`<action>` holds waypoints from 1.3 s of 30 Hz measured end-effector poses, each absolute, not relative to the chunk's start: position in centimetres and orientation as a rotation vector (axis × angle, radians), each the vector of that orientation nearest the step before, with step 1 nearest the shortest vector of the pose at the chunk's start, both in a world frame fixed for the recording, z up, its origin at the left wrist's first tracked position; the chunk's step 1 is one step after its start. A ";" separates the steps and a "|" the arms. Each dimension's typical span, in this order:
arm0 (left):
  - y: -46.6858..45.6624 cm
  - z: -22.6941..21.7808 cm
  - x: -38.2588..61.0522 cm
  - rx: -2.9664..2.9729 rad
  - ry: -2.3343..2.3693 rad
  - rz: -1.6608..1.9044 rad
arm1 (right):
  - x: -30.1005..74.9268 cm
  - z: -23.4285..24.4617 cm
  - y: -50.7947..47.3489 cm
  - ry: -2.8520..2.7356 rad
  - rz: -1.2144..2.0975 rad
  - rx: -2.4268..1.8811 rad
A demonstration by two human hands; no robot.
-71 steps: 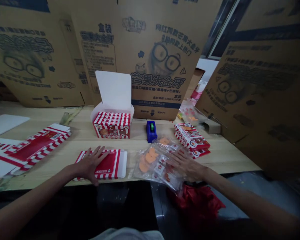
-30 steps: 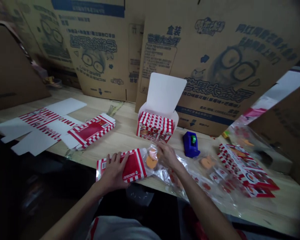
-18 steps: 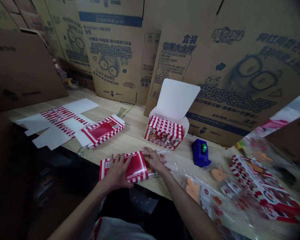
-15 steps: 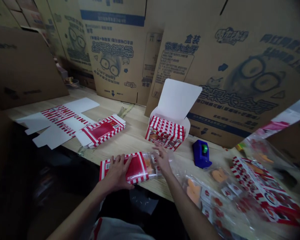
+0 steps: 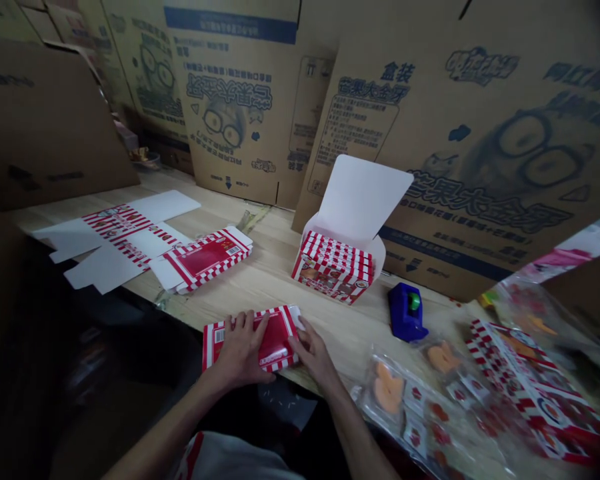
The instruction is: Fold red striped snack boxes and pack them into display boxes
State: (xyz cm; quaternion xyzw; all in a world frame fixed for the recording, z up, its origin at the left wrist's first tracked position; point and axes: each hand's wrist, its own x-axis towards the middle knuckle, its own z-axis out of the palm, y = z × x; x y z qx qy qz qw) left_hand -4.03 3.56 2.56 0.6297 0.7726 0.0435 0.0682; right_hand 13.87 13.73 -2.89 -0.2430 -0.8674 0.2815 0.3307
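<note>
A flat red box (image 5: 280, 333) with red-and-white striped edges lies at the front edge of the table. My left hand (image 5: 241, 352) grips it from above, fingers spread across its top and thumb along the near side. At the box's right end, my right hand (image 5: 316, 355) has its thumb and fingers closed around the end, where a small white flap shows. The clear packet that was at that end is hidden from sight. Behind the hands stands an open display box (image 5: 330, 280), its white lid raised, with a row of striped boxes inside.
Stacked flat striped cartons (image 5: 205, 260) and an unfolded carton (image 5: 130, 230) lie left. A blue tape dispenser (image 5: 407, 313) stands right of the display box. Clear packets (image 5: 389, 388) with orange pieces and a striped box (image 5: 535, 393) lie at the right. Large brown cartons (image 5: 240, 113) wall the back.
The clear packet sticking out of the box's right end has gone into the box. My right hand has moved down and closer, onto that end. The left hand keeps its hold.
</note>
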 end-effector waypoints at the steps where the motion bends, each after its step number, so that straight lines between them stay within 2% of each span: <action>1: 3.6 2.9 -3.8 1.871 2.359 0.167 | 13.9 -2.8 13.2 -2.155 0.724 -0.709; 4: 3.4 4.1 -2.5 1.696 2.540 0.357 | 15.1 -2.0 11.6 -1.688 0.824 -0.984; 8: 2.3 4.6 0.4 1.583 2.520 0.569 | 16.1 -0.5 9.3 -1.213 1.255 -1.109; 14: 0.7 1.6 0.8 1.381 1.659 1.198 | 19.3 0.6 8.6 -1.080 1.551 -1.094; 16: 0.6 0.7 0.6 1.253 1.399 1.309 | 20.7 0.3 8.0 -1.114 1.585 -1.109; 22: -0.4 -0.3 0.9 0.986 1.098 1.288 | 22.7 -0.6 6.0 -1.437 1.360 -1.238; 27: 0.3 0.5 0.1 1.198 1.282 1.186 | 22.2 0.6 6.7 -1.726 1.200 -1.078; 31: 1.5 1.4 0.4 1.017 1.312 1.349 | 21.0 1.4 7.2 -1.543 1.307 -1.111; 35: 1.6 2.0 0.3 0.735 1.293 1.403 | 20.0 1.8 7.5 -1.322 1.548 -1.141; 39: 1.2 2.3 -1.3 0.987 1.295 1.306 | 20.1 2.1 7.7 -1.544 1.548 -1.072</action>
